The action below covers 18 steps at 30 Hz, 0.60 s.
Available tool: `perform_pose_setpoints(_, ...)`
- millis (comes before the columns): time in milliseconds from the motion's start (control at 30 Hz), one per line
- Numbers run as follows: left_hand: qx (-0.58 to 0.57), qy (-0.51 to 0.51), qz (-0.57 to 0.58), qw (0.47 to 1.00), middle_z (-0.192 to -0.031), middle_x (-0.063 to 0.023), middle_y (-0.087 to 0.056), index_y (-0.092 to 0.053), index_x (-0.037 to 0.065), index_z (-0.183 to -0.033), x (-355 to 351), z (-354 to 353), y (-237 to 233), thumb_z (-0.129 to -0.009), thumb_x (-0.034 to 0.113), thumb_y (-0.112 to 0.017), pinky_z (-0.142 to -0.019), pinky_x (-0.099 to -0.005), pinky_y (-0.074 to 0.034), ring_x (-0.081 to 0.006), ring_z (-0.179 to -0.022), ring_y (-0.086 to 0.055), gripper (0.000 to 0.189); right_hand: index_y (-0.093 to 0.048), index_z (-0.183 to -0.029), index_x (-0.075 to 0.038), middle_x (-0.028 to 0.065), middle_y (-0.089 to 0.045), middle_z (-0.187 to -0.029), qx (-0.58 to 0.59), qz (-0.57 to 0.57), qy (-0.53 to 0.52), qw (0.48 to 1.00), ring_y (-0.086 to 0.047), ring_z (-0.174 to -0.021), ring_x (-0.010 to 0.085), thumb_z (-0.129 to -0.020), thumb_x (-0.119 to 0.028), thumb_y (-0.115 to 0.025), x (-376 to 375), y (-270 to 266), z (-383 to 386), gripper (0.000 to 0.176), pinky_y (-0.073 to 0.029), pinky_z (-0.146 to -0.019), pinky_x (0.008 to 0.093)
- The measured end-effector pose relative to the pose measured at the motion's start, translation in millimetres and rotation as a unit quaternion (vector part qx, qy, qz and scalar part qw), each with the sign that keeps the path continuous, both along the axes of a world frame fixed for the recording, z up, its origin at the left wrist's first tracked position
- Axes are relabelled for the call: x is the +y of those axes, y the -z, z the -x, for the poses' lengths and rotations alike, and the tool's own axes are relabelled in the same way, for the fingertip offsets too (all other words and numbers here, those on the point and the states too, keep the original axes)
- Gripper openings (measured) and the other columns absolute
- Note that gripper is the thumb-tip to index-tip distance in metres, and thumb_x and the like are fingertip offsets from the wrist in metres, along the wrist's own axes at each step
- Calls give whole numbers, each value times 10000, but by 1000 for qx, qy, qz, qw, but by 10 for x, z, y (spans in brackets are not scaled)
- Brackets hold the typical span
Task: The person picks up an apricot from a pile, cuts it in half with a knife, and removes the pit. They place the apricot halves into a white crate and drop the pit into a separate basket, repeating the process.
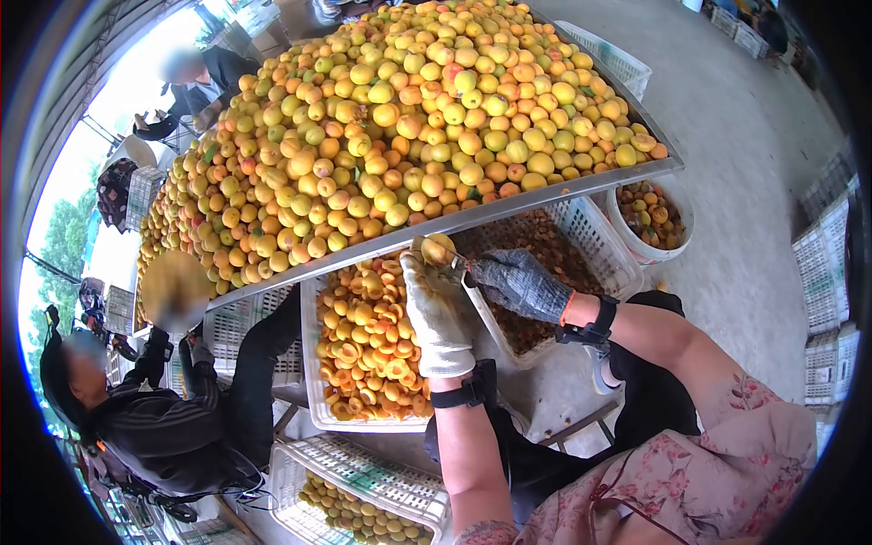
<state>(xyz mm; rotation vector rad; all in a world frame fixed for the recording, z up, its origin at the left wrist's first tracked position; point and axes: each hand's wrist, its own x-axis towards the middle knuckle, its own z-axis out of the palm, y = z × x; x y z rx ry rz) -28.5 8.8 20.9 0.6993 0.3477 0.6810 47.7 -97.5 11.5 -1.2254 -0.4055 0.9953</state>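
Note:
My left hand (433, 304), in a pale, stained glove, is closed around a yellow apricot (438, 250) near the metal table's front edge. My right hand (520, 283), in a grey knitted glove, grips a small knife (458, 262) whose blade end meets the fruit. Under my left hand stands a white crate (317, 400) with halved orange apricots (372, 345). Below my right hand is another white crate (604, 238) holding dark brown pits and scraps (536, 238).
Apricots (381, 118) are heaped on the metal-rimmed table (545, 195). A white bucket (684, 245) of dark fruit stands right. A crate (427, 495) with greenish fruit sits below. One person (173, 436) in black sits left; another (204, 86) is farther back. Crates (822, 272) are stacked right.

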Motion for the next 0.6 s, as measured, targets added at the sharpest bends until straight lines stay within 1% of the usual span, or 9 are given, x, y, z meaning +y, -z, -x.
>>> perform_pose_setpoints(100, -43, 18, 6, 999, -1223, -103, -546, -461, 37, -1287, 45, 19, -57, -996, 348, -401, -960, -365, -405, -215, -1139, -508, 430, -657, -874, -61, -72, -498, -626, 0, -13, 6, 1000, -428, -545, 35, -932, -271, -581, 14, 6, -3, 230, -343, -468, 206)
perform_pose_setpoints(167, 8, 27, -4, 1000, -1099, -89, -592, -551, 34, -1134, 66, 53, -80, -992, 283, -415, -936, -347, -412, -195, -1079, -524, 317, -657, -875, -60, -68, -502, -639, 7, -20, 4, 1000, -433, -553, 36, -931, -269, -584, 42, 149, -37, 228, -343, -471, 205)
perform_pose_setpoints(200, -107, 76, -84, 988, -982, -69, -603, -591, 40, -968, 247, -51, 234, -977, 235, -446, -867, -318, -434, -180, -941, -551, 242, -658, -875, -65, -67, -515, -645, -171, -55, 32, 983, -436, -554, 37, -930, -263, -587, 46, 257, -42, 217, -343, -472, 204)
perform_pose_setpoints(233, -58, 24, -49, 997, -915, -57, -598, -597, 39, -889, 109, -65, 53, -966, 211, -463, -799, -298, -440, -173, -819, -551, 231, -658, -876, -69, -65, -527, -651, -342, -94, 58, 933, -439, -555, 39, -930, -257, -591, 50, 318, -35, 207, -343, -474, 203)
perform_pose_setpoints(300, 66, -7, -18, 998, -854, -20, -601, -612, 57, -938, 76, -29, 7, -958, 230, -486, -769, -276, -448, -142, -805, -551, 215, -660, -875, -87, -62, -568, -679, -41, 16, 7, 999, -453, -554, 36, -928, -236, -599, 18, 249, -78, 169, -345, -472, 198)
perform_pose_setpoints(367, 91, -39, -140, 985, -882, -11, -598, -616, 44, -990, 69, 11, -117, -955, 221, -495, -751, -250, -448, -117, -826, -551, 218, -659, -869, -100, -72, -588, -699, 53, -30, 41, 997, -460, -549, 22, -925, -223, -605, 88, 151, 6, 146, -343, -468, 190)
perform_pose_setpoints(400, 117, -75, -253, 957, -888, -20, -596, -606, 14, -1022, 82, 1, -66, -961, 206, -486, -762, -250, -447, -112, -825, -547, 235, -663, -878, -100, -71, -596, -712, 66, -44, 20, 997, -466, -562, 15, -926, -222, -604, 45, 184, -32, 144, -342, -472, 182)
perform_pose_setpoints(433, 88, -48, -117, 988, -878, -25, -588, -597, -6, -1043, 101, -42, -45, -973, 203, -468, -778, -245, -442, -117, -824, -542, 255, -667, -888, -99, -70, -603, -725, 77, -53, 7, 996, -471, -574, 8, -927, -221, -602, 11, 170, -65, 143, -341, -476, 174)
perform_pose_setpoints(600, 113, -33, -144, 983, -859, -34, -579, -563, 19, -984, 101, -40, 169, -992, 308, -445, -747, -263, -428, -138, -801, -530, 312, -672, -922, -70, -47, -621, -749, -4, -24, 2, 1000, -498, -618, 17, -933, -197, -591, 11, 131, -70, 151, -373, -506, 178)
